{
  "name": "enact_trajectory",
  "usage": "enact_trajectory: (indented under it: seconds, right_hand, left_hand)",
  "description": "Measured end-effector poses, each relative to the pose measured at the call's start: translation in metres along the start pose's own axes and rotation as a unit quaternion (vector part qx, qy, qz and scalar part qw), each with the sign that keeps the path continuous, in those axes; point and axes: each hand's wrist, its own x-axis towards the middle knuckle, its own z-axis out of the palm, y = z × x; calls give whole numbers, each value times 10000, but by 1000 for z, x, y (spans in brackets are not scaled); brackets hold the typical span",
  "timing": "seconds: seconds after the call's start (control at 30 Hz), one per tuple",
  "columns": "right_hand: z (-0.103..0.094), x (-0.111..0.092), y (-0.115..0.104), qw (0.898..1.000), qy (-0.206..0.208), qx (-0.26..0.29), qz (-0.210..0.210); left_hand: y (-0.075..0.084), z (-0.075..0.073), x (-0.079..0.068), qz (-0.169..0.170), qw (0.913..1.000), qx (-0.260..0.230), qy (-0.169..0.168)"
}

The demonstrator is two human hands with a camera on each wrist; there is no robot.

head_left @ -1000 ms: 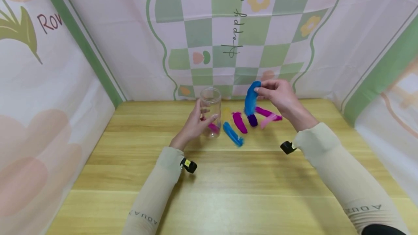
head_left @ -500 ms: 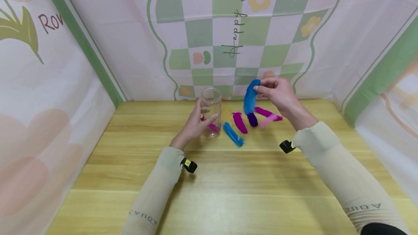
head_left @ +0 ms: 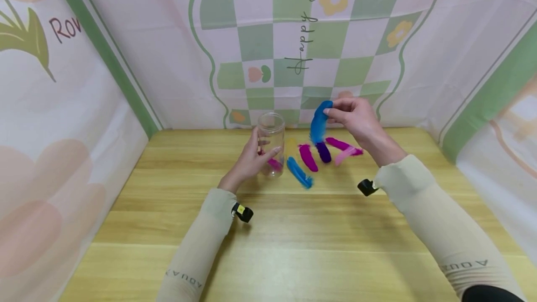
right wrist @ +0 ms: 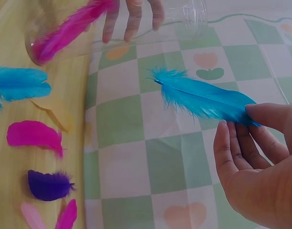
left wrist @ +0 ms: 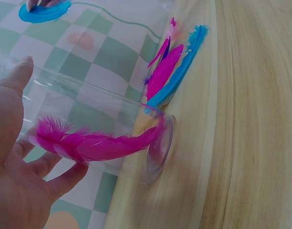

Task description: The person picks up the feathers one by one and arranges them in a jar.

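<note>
A clear jar [head_left: 271,129] stands upright on the table, its mouth uncovered, with a magenta feather [left wrist: 93,145] inside. My left hand [head_left: 251,157] grips the jar's side, thumb in front and fingers behind. Between thumb and fingertips, my right hand [head_left: 356,118] pinches a blue feather [right wrist: 203,98] by one end, its fluffy end hanging down above the table. The feather is to the right of the jar, over a dark purple feather [head_left: 323,152]. On the table right of the jar lie another blue feather [head_left: 299,173] and a magenta feather [head_left: 308,157].
A yellow feather [right wrist: 55,112] lies beside the jar. Farther right, a pink feather [head_left: 345,154] crosses a second magenta feather [head_left: 341,145]. Behind the wooden table [head_left: 268,246] hangs a checkered cloth [head_left: 289,41], close to the jar and both hands.
My right hand has drifted slightly left and up with the blue feather, uncovering more of the purple one. My left hand and the jar have stayed in place.
</note>
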Motion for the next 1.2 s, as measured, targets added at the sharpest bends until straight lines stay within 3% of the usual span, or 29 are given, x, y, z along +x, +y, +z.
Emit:
enact_trajectory:
  seconds: [1.2]
  right_hand:
    - [8, 5, -5, 9997, -4, 137, -204]
  left_hand:
    - [0, -1, 0, 8, 10000, 8, -34]
